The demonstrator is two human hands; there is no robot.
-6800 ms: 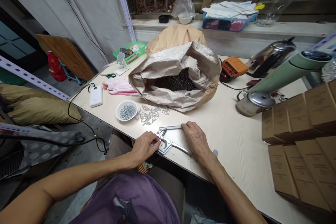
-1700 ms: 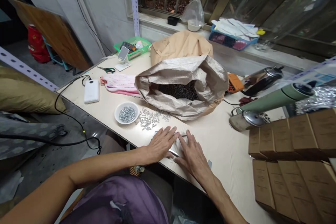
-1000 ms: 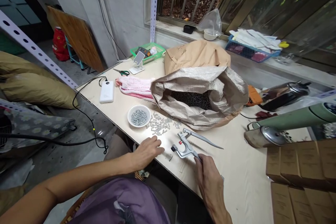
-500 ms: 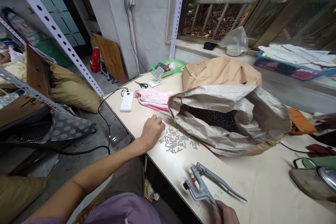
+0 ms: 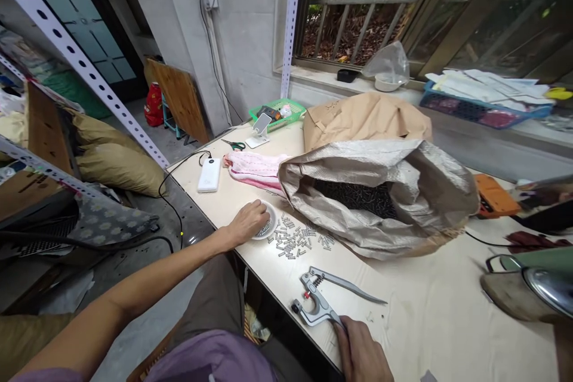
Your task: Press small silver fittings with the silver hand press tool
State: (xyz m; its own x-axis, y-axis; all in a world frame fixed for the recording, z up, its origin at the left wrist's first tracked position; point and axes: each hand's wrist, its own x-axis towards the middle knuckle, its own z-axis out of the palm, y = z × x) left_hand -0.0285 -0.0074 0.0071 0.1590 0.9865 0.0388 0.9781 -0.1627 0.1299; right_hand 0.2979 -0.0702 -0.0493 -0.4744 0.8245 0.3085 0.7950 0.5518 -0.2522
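My left hand (image 5: 247,224) is over the left side of a small white bowl (image 5: 270,222) holding small metal pieces; its fingers are bent together, and what they hold is too small to make out. Beside the bowl lies a loose pile of small metal springs (image 5: 293,239) on the table. My right hand (image 5: 364,349) grips one handle of grey metal pliers (image 5: 320,304) near the front edge, their other handle spread apart. Behind the springs, a large woven sack (image 5: 358,161) lies open with many dark small parts (image 5: 358,196) inside.
A white power bank (image 5: 209,175), a pink cloth (image 5: 255,168), scissors (image 5: 235,145) and a green basket (image 5: 284,117) are at the back left. An orange object (image 5: 496,196) and a metal kettle (image 5: 523,292) stand right. The table edge (image 5: 273,295) runs diagonally by my legs.
The view has shifted slightly. My left hand has moved left, showing the white bowl beside the springs. My right hand and the pliers have moved left and up.
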